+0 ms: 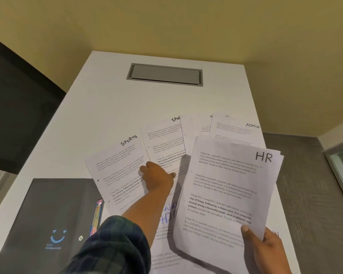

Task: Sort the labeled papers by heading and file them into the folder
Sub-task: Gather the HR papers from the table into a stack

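White matte table [107,99], grey rectangular hatch [164,75] set in upper centre. Dark grey folder [48,210] at lower left, flat, with blue smiley logo. Printed white sheets fanned at mid-frame: SPORTS sheet [117,165], second sheet [164,143] reading "SPO", ADMIN sheet [238,131]. Left hand [158,175], fingers spread, rests on the SPORTS sheets' overlap, grasping nothing. Right hand [265,246] pinches HR stack [226,190] at bottom corner, thumb on front. Stack is at lower right, long axis near vertical, heading uppermost.

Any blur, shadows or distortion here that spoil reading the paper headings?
Head view: wide-angle stretch splays the white table; printed text blurry, handwritten headings legible; the white HR-headed paper stack in the right hand throws a dark shadow on sheets below.
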